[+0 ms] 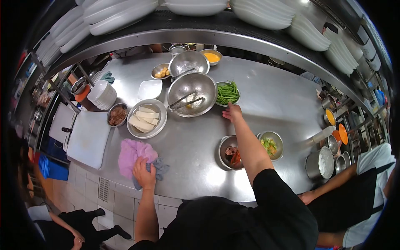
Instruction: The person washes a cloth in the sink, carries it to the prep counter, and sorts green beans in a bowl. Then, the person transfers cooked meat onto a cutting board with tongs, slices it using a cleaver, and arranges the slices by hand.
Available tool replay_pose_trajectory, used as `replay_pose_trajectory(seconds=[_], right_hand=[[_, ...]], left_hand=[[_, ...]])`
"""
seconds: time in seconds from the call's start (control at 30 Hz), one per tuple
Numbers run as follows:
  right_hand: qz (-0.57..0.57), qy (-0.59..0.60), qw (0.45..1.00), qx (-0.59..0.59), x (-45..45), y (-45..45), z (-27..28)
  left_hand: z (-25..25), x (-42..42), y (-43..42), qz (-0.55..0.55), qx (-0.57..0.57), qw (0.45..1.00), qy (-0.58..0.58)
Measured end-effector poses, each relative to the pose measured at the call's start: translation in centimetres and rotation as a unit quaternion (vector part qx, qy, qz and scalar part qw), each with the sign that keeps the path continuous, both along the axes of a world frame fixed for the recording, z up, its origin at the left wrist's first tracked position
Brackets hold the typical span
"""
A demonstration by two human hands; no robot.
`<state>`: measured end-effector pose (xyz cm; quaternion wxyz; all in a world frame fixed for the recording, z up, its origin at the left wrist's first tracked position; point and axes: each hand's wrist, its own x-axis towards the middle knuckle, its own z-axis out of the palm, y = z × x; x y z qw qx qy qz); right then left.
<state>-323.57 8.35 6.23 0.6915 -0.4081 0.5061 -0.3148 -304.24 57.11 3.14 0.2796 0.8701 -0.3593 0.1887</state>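
My left hand (144,173) rests on a pink cloth (132,155) and a grey-blue cloth (163,168) near the front edge of the steel table. Its fingers are spread over the fabric. My right hand (232,112) reaches out to the near rim of a bowl of green beans (227,92), fingers apart; whether they touch the rim is hard to tell. Left of the beans, a large metal bowl (177,89) has tongs (186,101) lying in it. Below my right forearm are a bowl with dark and red food (232,155) and a bowl of chopped greens (268,146).
White slabs (144,119) fill a dish at left, beside a bowl of brown food (118,115) and a white cutting board (88,137). Stacked plates (262,14) line the overhead shelf (183,35). One person (354,196) stands at right, another (71,227) at lower left.
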Motion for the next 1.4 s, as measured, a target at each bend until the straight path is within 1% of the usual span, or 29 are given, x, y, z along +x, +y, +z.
replay_pose_trajectory(seconds=[0.07, 0.2, 0.27, 0.33, 0.4, 0.43, 0.5, 0.53, 0.6, 0.67, 0.7, 0.73, 0.8, 0.87, 0.9, 0.97, 1.0, 1.07, 1.1, 1.13, 1.2, 1.23, 1.4], right_hand=[[-0.005, 0.017, 1.000, -0.007, 0.7, -0.6, -0.7], [-0.054, -0.046, 0.997, -0.012, 0.4, -2.4, -2.3], [-0.044, -0.059, 0.997, -0.014, -1.0, -2.5, -2.2], [-0.051, -0.054, 0.997, -0.027, -3.0, -1.5, -0.9], [-0.055, -0.030, 0.995, -0.072, -5.4, 0.5, 1.3], [-0.063, -0.027, 0.995, -0.072, -6.7, 1.3, 2.0], [-0.042, -0.036, 0.994, -0.094, -9.2, 3.2, 3.4], [-0.054, -0.033, 0.993, -0.096, -10.3, 4.7, 4.2], [0.004, -0.046, 0.991, -0.128, -11.7, 8.8, 5.7], [0.017, -0.039, 0.992, -0.118, -12.1, 13.4, 7.0], [0.023, -0.056, 0.992, -0.108, -12.2, 15.8, 7.2], [0.059, -0.092, 0.991, -0.072, -12.3, 18.3, 7.9], [0.107, -0.072, 0.989, -0.069, -12.1, 21.9, 6.7], [0.146, -0.085, 0.985, -0.046, -11.9, 25.1, 5.4], [0.154, -0.077, 0.984, -0.034, -11.6, 26.6, 5.1], [0.182, -0.043, 0.982, -0.020, -11.2, 28.7, 4.2], [0.191, -0.028, 0.981, -0.020, -10.9, 29.4, 4.0], [0.200, -0.025, 0.979, -0.021, -10.6, 30.2, 2.9], [0.203, -0.023, 0.979, -0.027, -10.4, 30.4, 2.5], [0.207, -0.022, 0.978, -0.027, -10.3, 30.4, 2.8], [0.208, -0.023, 0.977, -0.041, -10.1, 30.5, 3.4], [0.207, -0.023, 0.977, -0.042, -10.1, 30.4, 3.4], [0.223, -0.010, 0.972, -0.073, -10.4, 29.8, 3.3]], left_hand=[[-0.2, 0.1, 0.0, -0.008, -0.006, 1.000, -0.003], [-0.4, 0.2, 0.1, 0.004, 0.001, 1.000, 0.004], [-0.3, 0.2, 0.1, 0.003, -0.008, 1.000, 0.009], [-0.2, 0.3, 0.1, 0.009, -0.001, 1.000, 0.008], [-0.3, 0.2, 0.3, 0.000, 0.000, 1.000, 0.009], [-0.3, 0.2, 0.3, 0.002, 0.002, 1.000, 0.011], [-0.3, 0.1, -0.1, -0.011, 0.003, 1.000, 0.016], [-0.3, 0.1, 0.0, -0.010, 0.002, 1.000, 0.014], [-0.3, 0.2, -0.2, -0.016, 0.002, 1.000, 0.013], [-0.3, 0.1, 0.0, -0.010, -0.006, 1.000, 0.014], [-0.2, 0.0, 0.1, -0.010, -0.002, 1.000, 0.016], [0.0, 0.0, 0.2, -0.023, -0.009, 0.999, 0.024], [0.5, 0.2, 0.4, -0.027, -0.008, 0.999, 0.034], [1.3, 0.2, 0.5, -0.048, -0.019, 0.996, 0.072], [1.6, 0.1, 0.6, -0.039, -0.013, 0.996, 0.074], [2.2, -0.4, 0.6, -0.050, -0.038, 0.998, 0.030], [2.7, -0.9, 0.5, -0.043, -0.035, 0.998, 0.032], [3.9, -2.3, 0.1, -0.111, -0.119, 0.979, 0.122], [4.9, -3.1, -0.2, -0.140, -0.128, 0.964, 0.184], [5.4, -4.0, -0.5, -0.136, -0.129, 0.965, 0.184], [6.0, -5.5, -1.0, -0.150, -0.149, 0.937, 0.276], [6.0, -5.8, -1.2, -0.171, -0.155, 0.939, 0.256], [6.7, -7.2, -2.2, -0.177, -0.145, 0.937, 0.264]])
